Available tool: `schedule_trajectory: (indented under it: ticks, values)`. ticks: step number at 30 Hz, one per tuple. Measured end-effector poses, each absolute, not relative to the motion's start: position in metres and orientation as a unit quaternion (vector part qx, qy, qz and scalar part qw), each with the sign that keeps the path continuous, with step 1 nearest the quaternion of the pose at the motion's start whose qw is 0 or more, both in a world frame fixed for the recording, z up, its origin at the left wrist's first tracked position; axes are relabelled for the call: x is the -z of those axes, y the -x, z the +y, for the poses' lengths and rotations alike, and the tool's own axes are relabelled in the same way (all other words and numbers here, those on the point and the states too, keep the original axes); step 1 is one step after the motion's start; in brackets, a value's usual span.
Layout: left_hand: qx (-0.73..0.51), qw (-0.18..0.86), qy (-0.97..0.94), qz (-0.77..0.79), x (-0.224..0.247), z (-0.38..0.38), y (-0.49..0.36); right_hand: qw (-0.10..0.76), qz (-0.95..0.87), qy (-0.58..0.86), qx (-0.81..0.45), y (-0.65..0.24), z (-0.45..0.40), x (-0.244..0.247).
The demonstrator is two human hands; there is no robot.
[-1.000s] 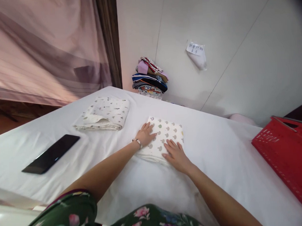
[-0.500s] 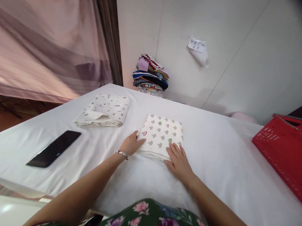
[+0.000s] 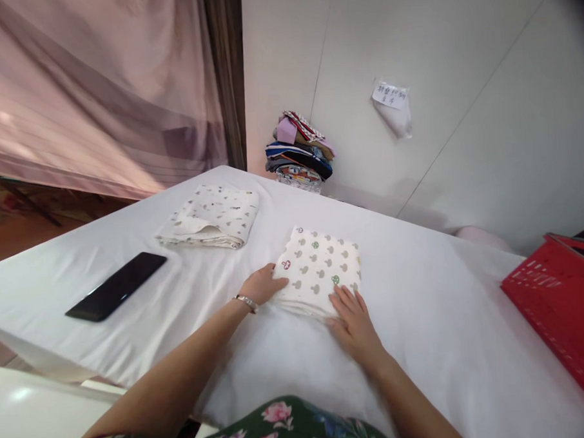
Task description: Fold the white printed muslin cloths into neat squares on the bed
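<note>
A folded white cloth (image 3: 318,269) with grey, green and red mushroom prints lies in front of me on the white-covered table. At its left edge is my left hand (image 3: 260,285), wearing a silver bracelet; the thumb rests on top and the other fingers lie along the side, apart from the thumb. My right hand (image 3: 355,323) lies open on the near right corner, fingers stretched flat over the fabric. Farther left sits a second folded white cloth (image 3: 219,212) with small prints, one flap turned back on it.
A black phone-like slab (image 3: 115,287) lies on the table (image 3: 433,342) at left. A red plastic basket (image 3: 562,310) stands at the right edge. Behind the table are a stack of folded clothes (image 3: 299,154), a wall with a labelled plastic bag (image 3: 392,108) and a pink curtain (image 3: 97,92).
The whole view has shifted slightly, so everything appears a little further right and lower. Both hands stay at the mushroom-print cloth, nearly in the same places.
</note>
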State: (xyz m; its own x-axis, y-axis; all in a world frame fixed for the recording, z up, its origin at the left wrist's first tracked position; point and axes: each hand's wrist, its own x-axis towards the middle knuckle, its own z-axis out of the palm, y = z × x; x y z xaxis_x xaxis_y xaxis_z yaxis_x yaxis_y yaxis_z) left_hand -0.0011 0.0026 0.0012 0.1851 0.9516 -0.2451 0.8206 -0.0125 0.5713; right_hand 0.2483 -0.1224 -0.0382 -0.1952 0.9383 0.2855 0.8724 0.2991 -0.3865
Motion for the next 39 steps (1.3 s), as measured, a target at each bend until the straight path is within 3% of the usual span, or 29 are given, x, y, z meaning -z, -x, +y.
schedule_trajectory:
  ticks: [5,9,19,22,25,29,33,39]
  values:
    - [-0.129,0.34,-0.684,0.633,0.0,0.003,0.005,0.441,-0.505,0.697,-0.252,-0.26,-0.121,0.033]
    - [-0.164,0.373,-0.651,0.64,0.004,0.007,0.009,0.511,-0.338,0.674,-0.413,-0.265,-0.119,0.022]
    - [-0.219,0.519,-0.547,0.619,0.004,0.006,0.005,0.436,-0.269,0.681,-0.523,-0.273,-0.098,-0.002]
    - [-0.226,0.561,-0.528,0.596,0.002,-0.006,-0.001,0.449,-0.273,0.658,-0.539,-0.286,-0.088,-0.005]
    - [-0.184,0.624,-0.537,0.537,0.005,-0.03,-0.011,0.467,-0.285,0.675,-0.495,-0.315,-0.083,-0.008]
    - [-0.112,0.672,-0.578,0.45,0.009,-0.054,-0.019,0.401,-0.292,0.726,-0.476,-0.354,-0.086,-0.002]
    - [-0.117,0.643,-0.605,0.455,0.006,-0.041,-0.014,0.367,-0.333,0.742,-0.452,-0.369,-0.089,0.008]
    - [-0.195,0.471,-0.647,0.567,0.002,0.011,-0.01,0.348,-0.322,0.757,-0.449,-0.363,-0.082,0.002]
